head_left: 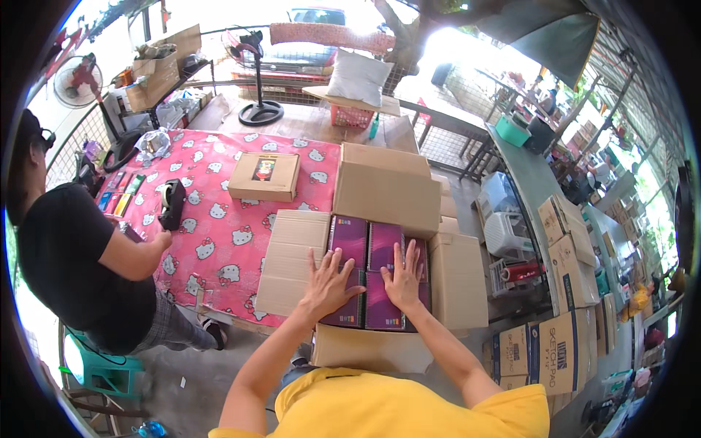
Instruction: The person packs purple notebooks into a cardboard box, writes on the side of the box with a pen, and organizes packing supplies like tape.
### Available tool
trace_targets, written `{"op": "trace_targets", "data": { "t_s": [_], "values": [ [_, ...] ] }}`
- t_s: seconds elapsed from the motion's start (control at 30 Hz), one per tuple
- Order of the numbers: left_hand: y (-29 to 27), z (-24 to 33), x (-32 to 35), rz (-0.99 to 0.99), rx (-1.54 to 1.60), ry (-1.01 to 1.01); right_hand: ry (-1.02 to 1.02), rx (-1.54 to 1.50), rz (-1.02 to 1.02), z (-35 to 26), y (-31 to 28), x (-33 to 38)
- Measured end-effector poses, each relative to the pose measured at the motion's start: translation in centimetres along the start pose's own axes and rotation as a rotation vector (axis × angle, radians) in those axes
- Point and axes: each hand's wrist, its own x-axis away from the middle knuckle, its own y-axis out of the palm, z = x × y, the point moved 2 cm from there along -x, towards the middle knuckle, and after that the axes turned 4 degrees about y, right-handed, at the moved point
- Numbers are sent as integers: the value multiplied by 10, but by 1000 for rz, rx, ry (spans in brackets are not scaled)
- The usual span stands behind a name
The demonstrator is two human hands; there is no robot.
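- Head view: an open cardboard box (pixel 387 179) sits in front of the person, its flaps folded outward.
- Purple notebooks (pixel 384 310) fill the box, lying flat in side-by-side stacks, with dark binding along some edges.
- Left hand (pixel 330 288): palm down over the notebooks on the left, fingers spread apart, gripping nothing; its outer fingers reach the left flap.
- Right hand (pixel 403 283): palm down over the notebooks on the right, fingers apart and gripping nothing.
- How hard either hand presses cannot be told.
- Left of the open box, a pink tablecloth (pixel 208 257) with a cat pattern bears a smaller closed box (pixel 261 193) and a black tape dispenser (pixel 172 204).
- A co-worker (pixel 69 292) in a black shirt stands at the tablecloth's left side.
- Behind the table stands a fan (pixel 250 58); a grey pillow (pixel 360 77) lies near it.
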Motion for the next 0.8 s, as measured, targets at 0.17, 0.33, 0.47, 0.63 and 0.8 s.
{"op": "trace_targets", "data": {
  "t_s": [0.17,0.33,0.47,0.63,0.8],
  "values": [
    [32,-3,-23,334,31,102,-187,291,-84,-34,-5,-31],
    [35,-4,-20,233,-1,136,-130,332,-196,-29,1,-36],
    [31,1,-9,269,21,99,-62,126,-91,-52,-22,-47],
    [33,26,24,258,44,0,-269,326,-158,-65,3,-49],
    [43,59,81,282,54,-25,-251,385,-239,-60,23,-53]
  ]
}}
